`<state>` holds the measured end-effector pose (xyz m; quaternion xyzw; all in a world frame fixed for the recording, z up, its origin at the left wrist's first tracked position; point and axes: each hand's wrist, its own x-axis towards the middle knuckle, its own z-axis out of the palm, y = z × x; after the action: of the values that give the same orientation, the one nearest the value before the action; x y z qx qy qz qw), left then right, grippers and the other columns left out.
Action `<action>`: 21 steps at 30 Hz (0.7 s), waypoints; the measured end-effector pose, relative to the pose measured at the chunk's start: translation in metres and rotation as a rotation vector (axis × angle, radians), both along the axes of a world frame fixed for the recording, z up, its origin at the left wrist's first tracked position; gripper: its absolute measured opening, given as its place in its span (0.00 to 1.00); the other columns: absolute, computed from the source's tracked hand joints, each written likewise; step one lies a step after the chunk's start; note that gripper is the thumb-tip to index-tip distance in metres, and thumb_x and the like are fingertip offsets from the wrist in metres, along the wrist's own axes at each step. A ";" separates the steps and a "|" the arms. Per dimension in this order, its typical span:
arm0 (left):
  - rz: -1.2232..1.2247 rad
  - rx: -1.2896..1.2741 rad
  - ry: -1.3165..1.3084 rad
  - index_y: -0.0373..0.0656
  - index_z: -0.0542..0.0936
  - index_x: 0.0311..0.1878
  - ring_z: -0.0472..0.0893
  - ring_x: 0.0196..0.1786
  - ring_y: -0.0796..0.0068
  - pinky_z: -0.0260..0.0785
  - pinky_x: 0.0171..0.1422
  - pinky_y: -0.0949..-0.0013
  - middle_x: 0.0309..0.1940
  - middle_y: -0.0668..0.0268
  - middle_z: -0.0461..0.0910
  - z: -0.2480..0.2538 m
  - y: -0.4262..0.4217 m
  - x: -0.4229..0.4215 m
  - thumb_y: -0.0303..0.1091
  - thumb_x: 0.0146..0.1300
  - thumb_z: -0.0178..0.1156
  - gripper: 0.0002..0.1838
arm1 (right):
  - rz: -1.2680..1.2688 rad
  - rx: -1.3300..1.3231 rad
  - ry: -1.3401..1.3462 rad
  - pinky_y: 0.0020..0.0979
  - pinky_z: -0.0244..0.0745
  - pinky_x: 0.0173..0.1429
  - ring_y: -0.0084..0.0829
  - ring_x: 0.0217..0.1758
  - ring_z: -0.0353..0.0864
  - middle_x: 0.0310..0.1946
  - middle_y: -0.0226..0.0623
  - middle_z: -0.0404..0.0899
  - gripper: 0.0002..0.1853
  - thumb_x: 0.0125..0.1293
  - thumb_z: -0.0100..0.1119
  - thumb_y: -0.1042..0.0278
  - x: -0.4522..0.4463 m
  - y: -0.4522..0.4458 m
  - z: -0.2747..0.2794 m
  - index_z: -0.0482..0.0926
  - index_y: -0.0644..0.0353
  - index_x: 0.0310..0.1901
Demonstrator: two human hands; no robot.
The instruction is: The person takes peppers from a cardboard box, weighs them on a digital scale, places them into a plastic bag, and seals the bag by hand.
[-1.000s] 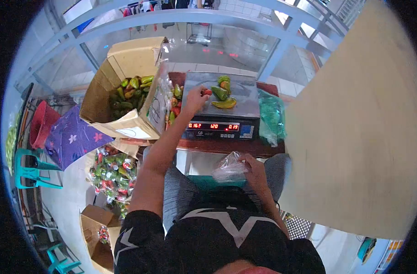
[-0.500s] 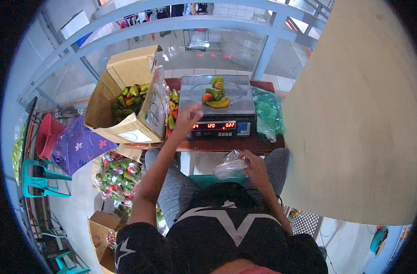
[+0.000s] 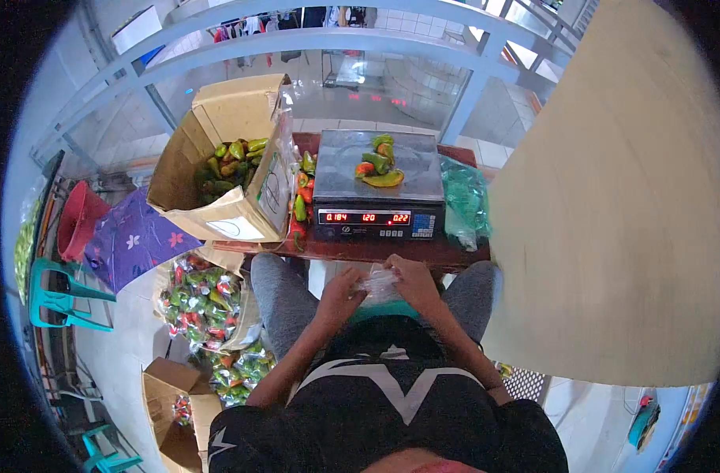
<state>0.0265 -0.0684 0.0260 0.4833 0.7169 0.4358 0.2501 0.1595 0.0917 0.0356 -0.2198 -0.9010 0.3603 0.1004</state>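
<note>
Since the earlier frame, the left hand [image 3: 343,294] has come away from the scale's front edge down to the lap, meeting the right hand [image 3: 414,281]; the peppers on the plate appear unmoved. The clear plastic bag [image 3: 378,285] is above the lap, crumpled, between both hands; the fingers of each are closed on it, and no pepper shows inside. Beyond it, a small group of peppers [image 3: 385,180], green, yellow and reddish, rests on the plate of the scale [image 3: 338,169]; the display [image 3: 364,218] reads 0.184, 1.20 and 0.22. Judged from this, the group is weighed but unbagged. Loose peppers [image 3: 300,207] lie left of the scale; the cardboard box [image 3: 169,169] holds many more, likewise unpacked; a green plastic bag [image 3: 466,201] lies at the right; wrapped packs [image 3: 198,299] of peppers, apparently finished, sit lower left.
</note>
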 end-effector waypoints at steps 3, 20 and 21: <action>-0.028 0.022 0.008 0.37 0.76 0.45 0.76 0.45 0.52 0.68 0.50 0.58 0.40 0.53 0.75 -0.006 -0.008 -0.010 0.32 0.55 0.66 0.16 | 0.058 0.050 0.017 0.43 0.74 0.45 0.49 0.42 0.81 0.34 0.48 0.80 0.14 0.50 0.59 0.77 -0.003 -0.004 -0.012 0.75 0.60 0.41; 0.059 0.131 -0.247 0.39 0.78 0.45 0.77 0.44 0.74 0.69 0.51 0.69 0.40 0.64 0.78 0.004 0.004 -0.054 0.35 0.64 0.61 0.11 | 0.072 0.011 -0.104 0.46 0.73 0.51 0.52 0.45 0.79 0.37 0.49 0.80 0.15 0.52 0.60 0.74 -0.009 -0.007 -0.015 0.75 0.62 0.44; 0.085 0.157 -0.208 0.39 0.78 0.45 0.77 0.44 0.73 0.69 0.51 0.69 0.40 0.64 0.78 0.003 0.010 -0.062 0.34 0.65 0.61 0.10 | 0.053 0.004 -0.112 0.47 0.72 0.51 0.52 0.45 0.79 0.37 0.49 0.80 0.15 0.53 0.60 0.74 -0.007 -0.006 -0.012 0.75 0.62 0.44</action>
<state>-0.0359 -0.0581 0.0285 0.4226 0.6708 0.5484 0.2659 0.1528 0.0852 0.0234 -0.2153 -0.9114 0.3484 0.0405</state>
